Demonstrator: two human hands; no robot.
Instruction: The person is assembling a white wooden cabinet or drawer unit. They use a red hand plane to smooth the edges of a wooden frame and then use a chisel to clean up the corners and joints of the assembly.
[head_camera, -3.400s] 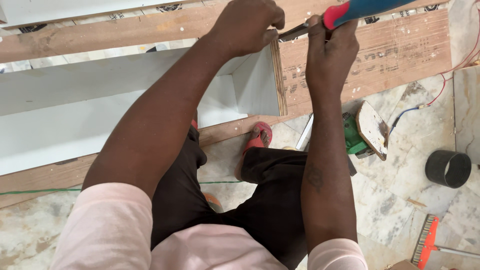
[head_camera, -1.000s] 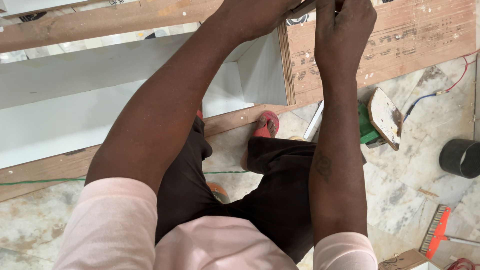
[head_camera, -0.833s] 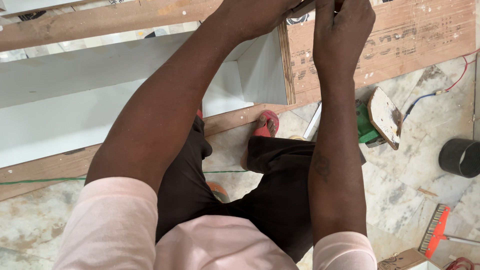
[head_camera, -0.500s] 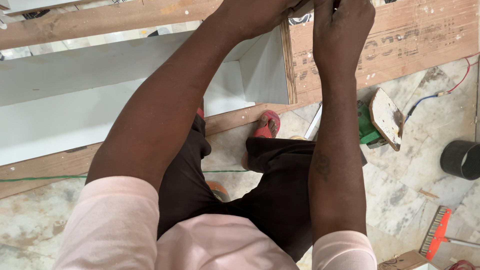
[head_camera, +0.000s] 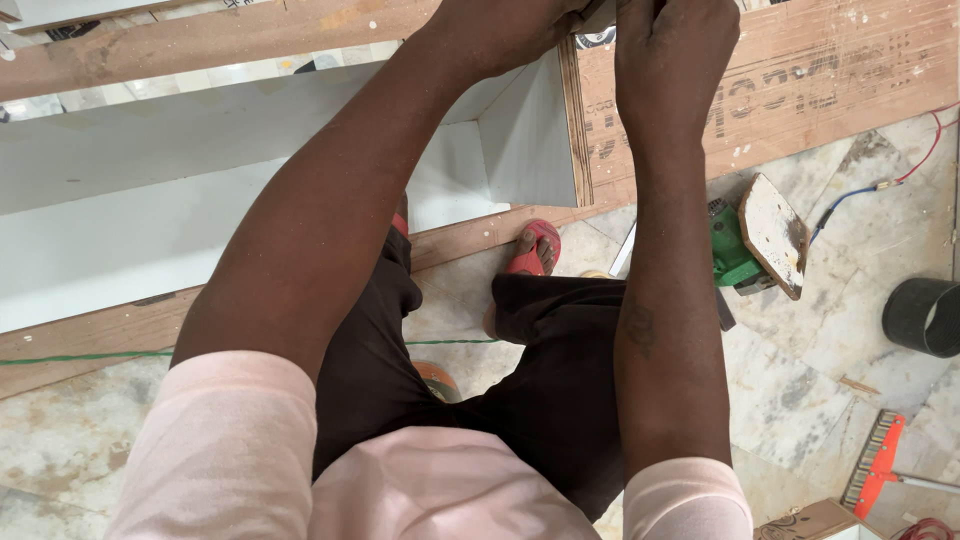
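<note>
My left hand rests at the top of the upright plywood-edged divider of a white cabinet; the frame's top edge cuts off its fingers. Just to its right, my right hand is closed in a fist around a hand tool. Only a short grey metal bit of that tool shows between the hands. Behind both hands lies a long brown wooden board. I crouch over the work, with my foot in a red sandal beside the cabinet's front rail.
On the marble floor to the right lie a green power tool with a worn flat plate, a red and blue wire, a black round pipe piece and a red-handled brush. A green cord runs along the left.
Both hands have shifted to the top edge of the view. The tool's red and blue handle, seen earlier above my right hand, is now out of frame.
</note>
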